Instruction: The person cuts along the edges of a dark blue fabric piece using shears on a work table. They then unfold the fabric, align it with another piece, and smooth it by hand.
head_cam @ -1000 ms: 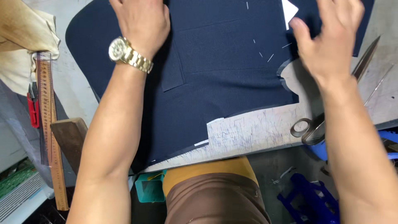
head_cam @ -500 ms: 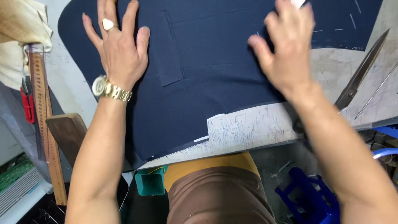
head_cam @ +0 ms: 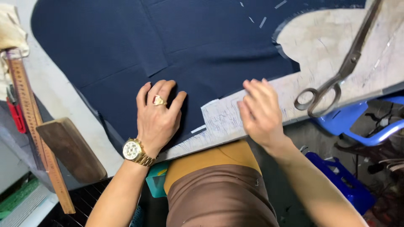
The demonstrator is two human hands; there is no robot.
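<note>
Both hands are now lying much nearer the body than half a second ago, when they were spread far up on the cloth. Left hand [head_cam: 158, 120] is pressing flat on the dark navy fabric [head_cam: 168, 50] close to its lower edge, fingers together and extended, its grip closed on nothing; a ring is sitting on one finger and a gold wristwatch [head_cam: 134, 151] is circling the wrist. Right hand [head_cam: 261, 111] is resting on the bare, chalk-scuffed tabletop [head_cam: 328, 42] just beside the fabric's edge, fingers loosely together and blurred, grip likewise holding nothing. A small pale rectangular paper piece [head_cam: 219, 115] covered in fine markings is lying at the tabletop's near edge between the two hands, touching the cloth. Short white chalk dashes are showing on the fabric near the top. Large metal scissors [head_cam: 336, 80] are lying on the tabletop to the right, well apart from the right hand. At the left, a wooden ruler [head_cam: 35, 134] and a dark wooden block [head_cam: 71, 149] are leaning beside the tabletop. Blue plastic stools [head_cam: 357, 126] are standing below on the right.
</note>
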